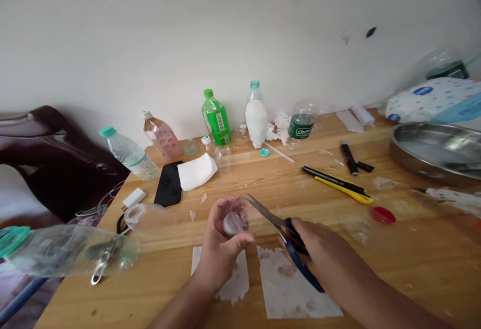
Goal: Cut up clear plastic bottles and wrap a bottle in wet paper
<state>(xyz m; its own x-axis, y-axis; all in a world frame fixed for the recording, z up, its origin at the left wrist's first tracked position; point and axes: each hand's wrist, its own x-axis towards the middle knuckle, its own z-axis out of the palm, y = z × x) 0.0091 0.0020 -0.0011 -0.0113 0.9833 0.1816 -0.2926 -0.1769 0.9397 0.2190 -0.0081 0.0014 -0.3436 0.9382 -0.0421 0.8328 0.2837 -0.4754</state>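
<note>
My left hand (224, 241) is wrapped round a small clear plastic piece with a round ringed opening, which looks like a cut-off bottle neck (232, 223). Its far side is partly hidden by my fingers. My right hand (319, 249) grips a pair of scissors (267, 211) by its dark blue handles. The blades are slightly parted and point left, close to the clear piece; I cannot tell whether they touch it. Beneath my hands lie two white paper sheets with ragged edges, one stained sheet (296, 289) under my right hand and another sheet (240, 281) behind my left wrist.
A yellow utility knife (343, 187), a red cap (383, 214) and a steel basin (409, 161) are on the right. Along the wall stand a green bottle (218, 123), a pink bottle (163, 138) and a white-wrapped bottle (257, 123). A phone (168, 183) and clear bottles lie left.
</note>
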